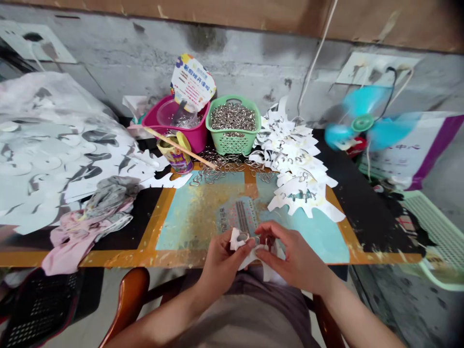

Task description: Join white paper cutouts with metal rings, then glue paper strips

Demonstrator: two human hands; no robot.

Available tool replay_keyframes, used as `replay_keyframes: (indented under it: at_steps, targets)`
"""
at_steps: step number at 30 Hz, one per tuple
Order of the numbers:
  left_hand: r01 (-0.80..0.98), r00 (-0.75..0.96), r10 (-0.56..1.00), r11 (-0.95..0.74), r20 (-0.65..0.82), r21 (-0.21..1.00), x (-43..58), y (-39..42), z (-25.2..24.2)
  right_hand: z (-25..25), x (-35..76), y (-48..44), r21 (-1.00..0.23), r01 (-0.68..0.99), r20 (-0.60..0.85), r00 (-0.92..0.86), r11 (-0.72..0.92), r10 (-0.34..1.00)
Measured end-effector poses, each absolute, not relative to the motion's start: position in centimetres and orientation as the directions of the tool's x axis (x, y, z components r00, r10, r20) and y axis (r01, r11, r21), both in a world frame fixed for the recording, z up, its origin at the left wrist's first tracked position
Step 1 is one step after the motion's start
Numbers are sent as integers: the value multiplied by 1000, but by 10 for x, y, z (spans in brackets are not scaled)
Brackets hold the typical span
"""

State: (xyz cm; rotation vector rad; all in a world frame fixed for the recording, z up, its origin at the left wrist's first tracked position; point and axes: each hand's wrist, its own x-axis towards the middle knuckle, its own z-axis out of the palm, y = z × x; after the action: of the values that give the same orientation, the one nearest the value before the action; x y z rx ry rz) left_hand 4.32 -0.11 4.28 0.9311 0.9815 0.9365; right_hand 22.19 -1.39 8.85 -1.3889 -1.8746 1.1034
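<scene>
My left hand (221,265) and my right hand (292,256) meet just above the front edge of the table, both pinching a white paper cutout (250,256). A small metal ring (243,237) sits at the cutout's upper edge, close to my left fingertips. A second bit of metal shows near my right fingers, partly hidden. Behind my right hand, a stack of white jagged paper cutouts (299,166) linked by metal rings lies across the painted tabletop (188,222). Loose metal rings (224,166) lie in a tangle beyond my hands.
A green basket (234,123) full of metal rings and a pink bin (174,126) stand at the back, near a cup holding a wooden stick (176,153). Large paper sheets (61,159) and crumpled cloth (92,217) fill the left; a turquoise fan (362,118) stands at the right.
</scene>
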Motion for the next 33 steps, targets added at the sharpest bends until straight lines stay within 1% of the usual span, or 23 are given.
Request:
replay_keyframes:
  at_steps: [2,4,5,7,9,10,12,14,16,18,21,22,24,25,26,28,30,32,33]
  targets:
    - [-199,284,929,298,-236,933,42,-3,46,89,224,-14,-867,483,-61,-348,123,936]
    - [-259,318,916,332,-245,907,41,-6,48,87,223,-16,-918,379,-47,-385,112,922]
    - [-307,337,908,356,-250,883,41,-8,48,85,222,-17,-955,284,-29,-395,91,918]
    - [-407,380,890,406,-253,818,43,-11,46,76,217,-20,-999,33,12,-413,28,911]
    - [-480,439,864,457,-247,749,46,-10,43,64,212,-22,-976,-206,28,-419,-65,907]
    - [-506,467,850,484,-244,714,46,-9,41,58,210,-23,-951,-287,12,-414,-118,910]
    - [-552,530,816,538,-230,636,44,-5,37,48,211,-23,-905,-369,-58,-383,-210,922]
    - [-603,553,808,556,-203,571,38,-4,34,43,216,-23,-894,-382,-120,-300,-234,946]
    - [-612,539,817,548,-208,570,33,-7,32,42,221,-22,-925,-330,-127,-200,-188,972]
    - [-530,528,809,551,-257,645,31,-11,30,43,224,-22,-965,-224,-96,-165,-132,982]
    - [-335,522,772,576,-362,745,38,-16,30,46,220,-22,-996,-59,-49,-188,-61,981]
    - [-294,495,783,560,-377,775,41,-16,30,47,218,-22,-1000,-13,-25,-182,-27,983]
    - [-238,446,822,491,-355,838,47,-13,31,48,216,-22,-999,34,9,-170,15,985]
    - [-216,440,838,449,-324,867,49,-12,31,48,216,-21,-1000,16,6,-176,9,984]
    - [-203,446,846,414,-292,888,50,-10,31,49,218,-21,-999,-38,-9,-196,-17,981]
    - [-225,451,854,390,-259,893,50,-8,31,50,222,-20,-970,-197,-81,-284,-141,956]
    - [-279,413,866,415,-282,866,49,-7,30,52,227,-18,-914,-297,-159,-363,-276,918]
    - [-321,376,869,448,-322,834,48,-6,28,54,230,-16,-886,-294,-221,-409,-357,885]
    - [-333,363,865,466,-345,819,47,-5,27,54,231,-15,-893,-266,-235,-412,-363,880]
